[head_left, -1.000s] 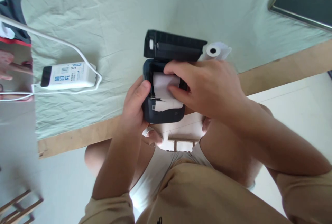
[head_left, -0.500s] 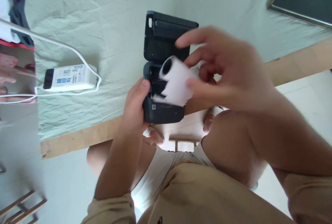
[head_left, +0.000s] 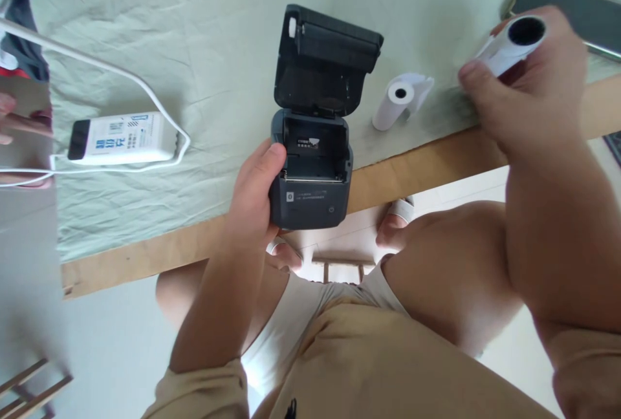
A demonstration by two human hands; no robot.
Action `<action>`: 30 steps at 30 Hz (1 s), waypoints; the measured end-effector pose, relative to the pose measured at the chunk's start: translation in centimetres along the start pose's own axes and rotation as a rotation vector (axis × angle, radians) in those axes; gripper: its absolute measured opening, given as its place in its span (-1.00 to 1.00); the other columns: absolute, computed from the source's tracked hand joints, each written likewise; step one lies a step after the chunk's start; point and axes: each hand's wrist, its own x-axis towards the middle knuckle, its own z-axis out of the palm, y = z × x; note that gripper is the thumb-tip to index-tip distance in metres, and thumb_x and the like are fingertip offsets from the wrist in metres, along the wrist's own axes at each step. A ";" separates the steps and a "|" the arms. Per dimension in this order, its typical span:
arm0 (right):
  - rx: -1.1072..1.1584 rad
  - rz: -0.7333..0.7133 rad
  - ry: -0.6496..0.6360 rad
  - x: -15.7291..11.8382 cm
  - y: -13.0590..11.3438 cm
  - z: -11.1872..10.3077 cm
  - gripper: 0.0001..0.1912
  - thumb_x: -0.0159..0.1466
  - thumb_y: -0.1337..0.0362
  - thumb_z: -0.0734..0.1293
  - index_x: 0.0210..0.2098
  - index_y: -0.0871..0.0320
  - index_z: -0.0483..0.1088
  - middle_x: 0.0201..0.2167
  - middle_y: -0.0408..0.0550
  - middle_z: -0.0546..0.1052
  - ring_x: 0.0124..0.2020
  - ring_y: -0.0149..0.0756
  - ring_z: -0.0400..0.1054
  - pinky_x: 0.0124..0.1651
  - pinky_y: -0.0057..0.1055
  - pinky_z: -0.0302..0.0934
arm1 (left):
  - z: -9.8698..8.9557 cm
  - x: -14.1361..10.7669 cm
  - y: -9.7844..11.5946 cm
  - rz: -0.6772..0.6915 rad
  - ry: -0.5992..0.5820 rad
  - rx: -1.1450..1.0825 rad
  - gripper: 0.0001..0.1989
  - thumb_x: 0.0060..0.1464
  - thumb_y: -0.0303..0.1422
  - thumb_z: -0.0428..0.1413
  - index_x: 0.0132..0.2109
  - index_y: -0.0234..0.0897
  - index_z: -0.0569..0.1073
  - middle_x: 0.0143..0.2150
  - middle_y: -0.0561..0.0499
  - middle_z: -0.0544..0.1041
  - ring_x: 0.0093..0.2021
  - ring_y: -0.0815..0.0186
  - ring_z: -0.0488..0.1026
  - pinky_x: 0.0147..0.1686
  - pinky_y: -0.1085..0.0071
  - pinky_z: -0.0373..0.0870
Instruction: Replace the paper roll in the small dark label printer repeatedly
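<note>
My left hand [head_left: 255,189] grips the left side of a small dark portable printer [head_left: 310,205], thumb on its top edge. The printer's lid [head_left: 327,57] stands open, and its paper bay shows a label and a small white scrap inside. Out to the right, my right hand [head_left: 528,83] is closed around a white paper roll [head_left: 521,41] with a wide dark core, held over the cloth. Between the printer and that hand, a second, narrow-cored paper roll [head_left: 391,108] rests on the cloth with its loose end curling to the right.
A white power bank [head_left: 126,139] with a white cable [head_left: 97,72] lies at left on the green cloth [head_left: 218,18]. A dark flat device [head_left: 572,8] lies at upper right. The table's wooden edge [head_left: 427,170] runs below. Another person's hand [head_left: 24,123] shows at far left.
My right hand has carried the wide-cored roll away from above the printer to the far right. The paper bay and the second roll are now uncovered. My left hand keeps its hold.
</note>
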 end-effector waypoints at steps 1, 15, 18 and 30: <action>-0.057 -0.014 -0.038 0.1 0.2 0.1 -0.82 0.33 0.26 0.48 -0.08 0.01 0.50 -0.14 0.00 0.52 -0.18 -0.31 0.44 -0.08 -0.31 0.30 | 0.0 0.0 -0.1 -0.007 0.011 0.000 -0.39 0.16 0.23 0.17 -0.12 -0.28 0.61 -0.34 -0.08 0.65 -0.52 0.27 0.51 -0.61 0.35 0.34; -0.224 -0.577 -0.121 -2.1 -4.7 2.9 -0.46 0.31 0.34 0.36 0.27 0.07 0.33 0.20 0.15 0.55 0.25 0.04 0.44 0.22 -0.03 0.32 | 0.5 0.0 -0.1 0.032 0.081 0.006 -0.46 0.16 0.17 0.18 -0.19 -0.27 0.58 -0.43 0.00 0.58 -0.59 0.29 0.47 -0.69 0.39 0.28; -0.349 -0.383 -0.174 -1.9 -5.3 4.4 -0.46 0.27 0.32 0.39 0.22 0.03 0.32 0.23 0.14 0.50 0.23 0.14 0.42 0.16 0.06 0.31 | 0.3 0.0 -0.1 0.035 0.079 0.012 -0.51 0.16 0.12 0.19 -0.19 -0.27 0.57 -0.43 0.02 0.56 -0.58 0.31 0.47 -0.68 0.42 0.31; -0.124 -0.386 -0.191 -2.2 -3.0 4.8 -0.27 0.19 0.31 0.48 0.30 -0.13 0.24 0.08 0.02 0.63 0.02 0.03 0.55 0.04 0.04 0.41 | 0.2 0.2 -0.3 0.083 0.029 -0.009 -0.54 0.23 0.07 0.16 -0.17 -0.29 0.56 -0.44 0.04 0.56 -0.60 0.36 0.43 -0.64 0.43 0.26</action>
